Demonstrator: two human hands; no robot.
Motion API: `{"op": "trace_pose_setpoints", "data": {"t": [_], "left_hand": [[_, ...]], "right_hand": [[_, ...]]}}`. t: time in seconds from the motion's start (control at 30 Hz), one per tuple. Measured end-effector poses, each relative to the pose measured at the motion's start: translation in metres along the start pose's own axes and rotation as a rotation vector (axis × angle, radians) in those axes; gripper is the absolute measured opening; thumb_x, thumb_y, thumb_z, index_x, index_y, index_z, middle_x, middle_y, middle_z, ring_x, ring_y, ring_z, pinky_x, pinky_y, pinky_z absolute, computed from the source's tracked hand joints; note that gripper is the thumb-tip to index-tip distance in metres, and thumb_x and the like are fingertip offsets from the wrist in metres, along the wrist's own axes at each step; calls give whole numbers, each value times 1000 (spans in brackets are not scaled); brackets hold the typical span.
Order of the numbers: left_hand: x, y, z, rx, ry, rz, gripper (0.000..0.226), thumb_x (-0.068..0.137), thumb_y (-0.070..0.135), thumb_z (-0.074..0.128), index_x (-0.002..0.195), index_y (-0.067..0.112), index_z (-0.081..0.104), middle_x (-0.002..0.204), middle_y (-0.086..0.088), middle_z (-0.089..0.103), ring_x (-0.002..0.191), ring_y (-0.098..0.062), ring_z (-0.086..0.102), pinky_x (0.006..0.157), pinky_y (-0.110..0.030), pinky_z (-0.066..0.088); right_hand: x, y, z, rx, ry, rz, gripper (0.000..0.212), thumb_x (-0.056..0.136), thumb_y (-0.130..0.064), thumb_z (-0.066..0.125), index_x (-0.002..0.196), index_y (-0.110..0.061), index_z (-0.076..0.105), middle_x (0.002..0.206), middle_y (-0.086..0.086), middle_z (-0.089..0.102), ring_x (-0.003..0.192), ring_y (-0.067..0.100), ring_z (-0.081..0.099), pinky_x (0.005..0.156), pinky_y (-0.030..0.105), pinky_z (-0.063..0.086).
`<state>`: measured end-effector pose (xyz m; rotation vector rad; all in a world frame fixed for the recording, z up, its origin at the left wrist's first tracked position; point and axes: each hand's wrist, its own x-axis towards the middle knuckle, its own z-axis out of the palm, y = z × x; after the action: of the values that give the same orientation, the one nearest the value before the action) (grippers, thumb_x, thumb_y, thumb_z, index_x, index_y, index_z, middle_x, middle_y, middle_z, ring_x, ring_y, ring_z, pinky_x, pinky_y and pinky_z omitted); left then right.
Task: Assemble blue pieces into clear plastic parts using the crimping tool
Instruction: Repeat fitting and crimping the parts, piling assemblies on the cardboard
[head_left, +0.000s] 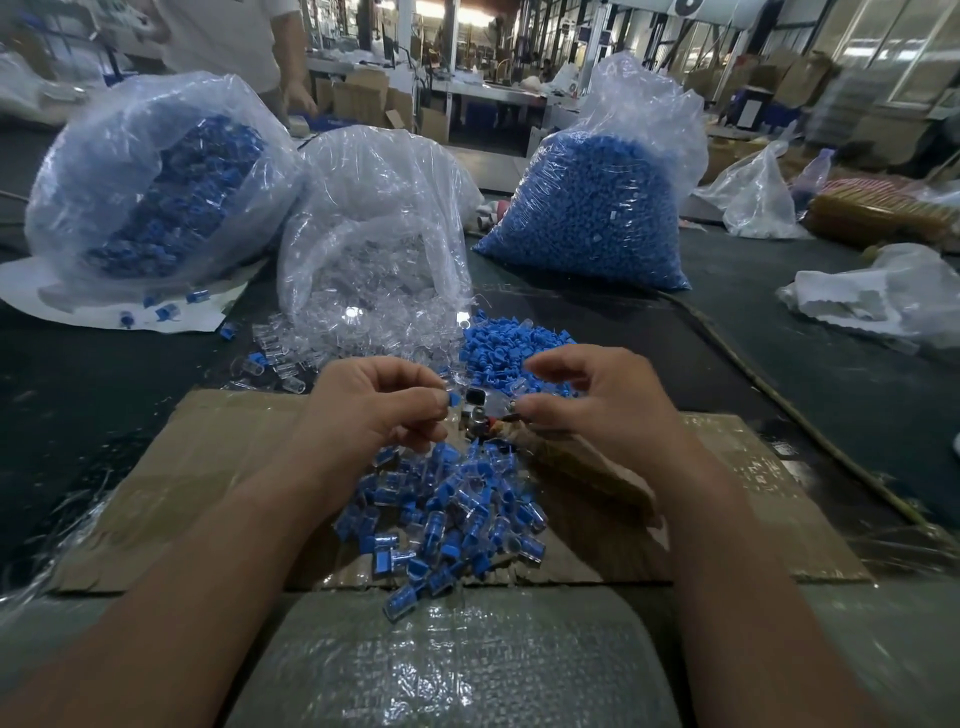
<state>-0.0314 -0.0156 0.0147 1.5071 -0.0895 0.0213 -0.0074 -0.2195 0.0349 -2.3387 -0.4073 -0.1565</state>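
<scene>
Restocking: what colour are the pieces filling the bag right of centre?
Plastic pieces: blue; head view.

You are seated at a bench on a factory assembly floor.
Bulk stock shows it: a large bag of blue pieces (587, 208), a bag of clear plastic parts (374, 270) and a third bag of blue-and-clear parts (156, 197) stand on the dark worktable (779, 338) ahead of you. A flattened cardboard sheet (208, 457) lies in front of you with a heap of joined parts (452, 509) on it. Beyond, long benches, stacked cartons (363, 98) and another worker (228, 41) fill a wide hall with tall windows (883, 47).
</scene>
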Motion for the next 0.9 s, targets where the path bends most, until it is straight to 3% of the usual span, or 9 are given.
{"op": "trace_pose_setpoints", "data": {"t": [0.13, 0.23, 0.3, 0.43, 0.57, 0.7, 0.9], "left_hand": [[0, 0, -1, 5, 19, 16, 12, 76, -4, 64, 69, 6, 65, 55, -3, 65, 49, -11, 62, 47, -18, 49], [0, 1, -1, -5, 21, 26, 11, 76, -4, 63, 70, 5, 64, 55, -3, 65, 49, -11, 61, 47, -18, 50], [0, 1, -1, -11, 29, 27, 11, 77, -4, 63, 70, 5, 63, 55, -2, 65, 49, -11, 61, 47, -19, 50], [0, 0, -2, -17, 28, 15, 11, 78, -4, 61, 72, 5, 62, 56, -2, 65, 50, -11, 62, 47, -18, 50], [2, -2, -3, -23, 39, -8, 11, 80, -5, 58, 76, 5, 60, 56, 0, 66, 52, -10, 63, 48, -18, 51], [3, -3, -3, -4, 55, 14, 14, 83, -6, 53, 77, 6, 57, 55, 3, 65, 52, -8, 63, 48, -17, 51], [3, -5, -3, 88, 132, 119, 18, 87, -4, 52, 77, 10, 57, 57, 6, 65, 55, -4, 62, 49, -15, 49]], "right_hand": [[-1, 21, -19, -193, -262, 305, 64, 66, -35, 80, 123, -31, 51, 110, -15, 49, 93, 2, 46, 76, 23, 34], [-2, 21, -14, -295, -425, 351, 81, 58, -39, 84, 128, -31, 44, 117, -10, 44, 100, 7, 42, 82, 29, 39], [0, 19, -10, -347, -404, 337, 81, 57, -40, 84, 128, -29, 45, 116, -9, 42, 105, 12, 40, 89, 33, 40], [1, 13, -9, -300, -354, 331, 44, 63, -34, 80, 101, -31, 57, 90, -14, 50, 82, 7, 48, 71, 29, 45], [4, 8, 2, -517, -274, 291, 15, 72, -26, 66, 85, -27, 60, 83, -4, 54, 76, 12, 50, 72, 36, 51], [4, 12, 8, -568, -204, 255, 14, 76, -19, 59, 87, -27, 53, 86, -5, 50, 77, 12, 48, 73, 36, 49], [4, 9, 10, -441, 13, 65, 17, 81, -27, 59, 87, -27, 43, 82, -8, 48, 72, 12, 45, 59, 30, 35]]}}
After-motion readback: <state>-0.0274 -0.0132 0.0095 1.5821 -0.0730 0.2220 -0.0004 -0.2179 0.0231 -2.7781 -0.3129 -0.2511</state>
